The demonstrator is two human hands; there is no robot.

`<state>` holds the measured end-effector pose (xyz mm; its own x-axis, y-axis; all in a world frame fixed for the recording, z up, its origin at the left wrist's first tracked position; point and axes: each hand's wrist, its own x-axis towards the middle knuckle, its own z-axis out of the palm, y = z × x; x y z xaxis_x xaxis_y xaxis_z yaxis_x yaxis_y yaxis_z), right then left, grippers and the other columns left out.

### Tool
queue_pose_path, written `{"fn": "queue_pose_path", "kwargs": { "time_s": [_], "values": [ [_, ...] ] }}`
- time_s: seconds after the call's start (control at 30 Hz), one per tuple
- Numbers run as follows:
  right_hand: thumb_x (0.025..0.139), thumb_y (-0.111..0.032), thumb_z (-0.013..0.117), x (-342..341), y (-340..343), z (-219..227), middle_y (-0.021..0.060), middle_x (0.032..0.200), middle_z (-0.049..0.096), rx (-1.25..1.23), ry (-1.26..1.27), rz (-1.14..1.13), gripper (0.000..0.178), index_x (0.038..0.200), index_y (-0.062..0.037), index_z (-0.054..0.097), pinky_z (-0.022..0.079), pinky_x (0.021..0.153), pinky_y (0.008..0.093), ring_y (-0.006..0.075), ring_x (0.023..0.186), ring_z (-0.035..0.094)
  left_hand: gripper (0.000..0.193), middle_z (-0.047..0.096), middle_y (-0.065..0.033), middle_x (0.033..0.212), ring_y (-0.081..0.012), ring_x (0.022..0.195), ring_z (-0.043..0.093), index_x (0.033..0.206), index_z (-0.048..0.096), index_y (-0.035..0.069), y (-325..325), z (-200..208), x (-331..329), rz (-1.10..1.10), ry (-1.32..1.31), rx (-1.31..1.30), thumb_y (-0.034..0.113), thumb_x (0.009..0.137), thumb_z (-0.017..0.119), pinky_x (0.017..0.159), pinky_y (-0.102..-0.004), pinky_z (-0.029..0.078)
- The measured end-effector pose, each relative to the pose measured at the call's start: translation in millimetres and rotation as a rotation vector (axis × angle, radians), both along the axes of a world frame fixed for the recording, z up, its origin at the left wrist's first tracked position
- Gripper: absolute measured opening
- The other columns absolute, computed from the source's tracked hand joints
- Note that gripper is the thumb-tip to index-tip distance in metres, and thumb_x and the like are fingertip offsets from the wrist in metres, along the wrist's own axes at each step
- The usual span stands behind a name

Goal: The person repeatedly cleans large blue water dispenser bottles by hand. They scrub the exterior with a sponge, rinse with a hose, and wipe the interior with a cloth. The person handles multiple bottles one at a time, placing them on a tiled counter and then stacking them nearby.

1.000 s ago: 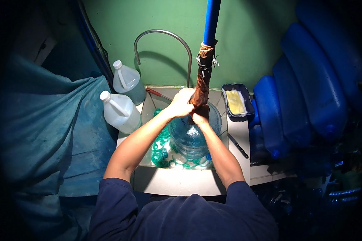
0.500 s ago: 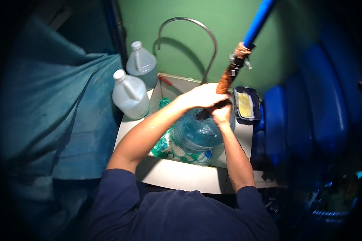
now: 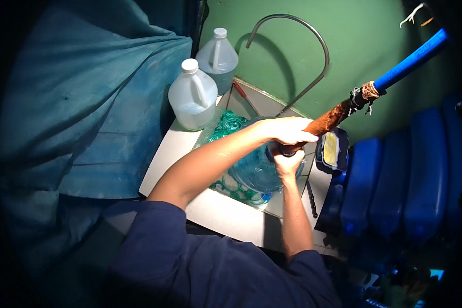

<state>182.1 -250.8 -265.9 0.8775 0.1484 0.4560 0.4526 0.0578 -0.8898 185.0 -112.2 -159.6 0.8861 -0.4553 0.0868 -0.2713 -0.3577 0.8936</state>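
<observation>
I hold a long pole (image 3: pixel 333 118), a brown, rough lower part joined to a blue pipe with cord wound round the joint. It slants up to the right. My left hand (image 3: pixel 288 130) is closed round the brown part. Just below, my right hand (image 3: pixel 287 163) is closed at the pole's dark lower end, close to the jug's neck; whether it also grips the neck I cannot tell. Beneath both hands a big clear-blue water jug (image 3: pixel 249 172) rests in a white tiled sink (image 3: pixel 231 213). The pole's tip is hidden. Green stringy netting (image 3: pixel 228 123) lies beside the jug.
Two translucent handled bottles (image 3: pixel 192 100) stand at the sink's left. A curved metal pipe (image 3: pixel 315 33) arches behind. At right are a black tub (image 3: pixel 332 151) with something yellow inside, a black-handled knife (image 3: pixel 313 205) and blue containers (image 3: pixel 362 185). A blue-green sheet (image 3: pixel 97 118) hangs left.
The pole has tilted lower toward the right, with both hands still at its lower part. My view has turned, so the sink and bottles appear slanted and shifted.
</observation>
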Motion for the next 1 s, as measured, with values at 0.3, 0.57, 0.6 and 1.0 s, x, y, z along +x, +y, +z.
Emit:
{"fn": "queue_pose_path", "kwargs": {
  "time_s": [0.3, 0.57, 0.6, 1.0],
  "values": [
    [0.061, -0.012, 0.088, 0.1, -1.7, 4.8, 0.0035, 0.100, 0.067, -0.033, -0.060, 0.155, 0.053, 0.107, -0.0008, 0.063, 0.052, 0.086, 0.0327, 0.0162, 0.094, 0.064, 0.045, 0.061, -0.0236, 0.104, -0.0422, 0.099, 0.059, 0.118, 0.057, 0.003, 5.7, 1.4, 1.5, -0.019, -0.007, 0.036, 0.040, 0.092, 0.059, 0.090, -0.0497, 0.046],
    [0.065, -0.012, 0.085, 0.0, 4.6, 13.8, 0.0010, 0.089, 0.066, -0.043, -0.072, 0.156, 0.038, 0.095, -0.0029, 0.066, 0.052, 0.078, 0.0301, 0.0120, 0.086, 0.063, 0.047, 0.060, -0.0236, 0.111, -0.0415, 0.113, 0.054, 0.122, 0.056, 0.003, 13.0, -3.3, -1.3, -0.030, -0.091, 0.175, 0.041, 0.094, 0.055, 0.097, -0.0514, 0.041],
    [0.068, -0.015, 0.083, 0.8, 4.8, 12.5, 0.0021, 0.092, 0.068, 0.011, -0.039, 0.146, 0.036, 0.097, -0.0031, 0.066, 0.053, 0.079, 0.0296, 0.0128, 0.086, 0.064, 0.047, 0.060, -0.0232, 0.113, -0.0415, 0.115, 0.052, 0.121, 0.056, 0.004, 13.5, -5.7, -0.5, -0.051, -0.101, 0.141, 0.042, 0.094, 0.054, 0.099, -0.0522, 0.040],
    [0.086, -0.009, 0.066, -2.9, 1.7, 19.3, 0.0077, 0.103, 0.066, -0.117, -0.082, -0.062, 0.023, 0.107, 0.0003, 0.063, 0.053, 0.081, 0.0325, 0.0169, 0.093, 0.064, 0.060, 0.038, -0.0247, 0.152, -0.0417, 0.144, 0.029, 0.144, 0.043, 0.004, 13.4, -18.9, -9.7, 0.097, -0.307, 0.333, 0.042, 0.099, 0.045, 0.119, -0.0497, 0.020]
  ]
}}
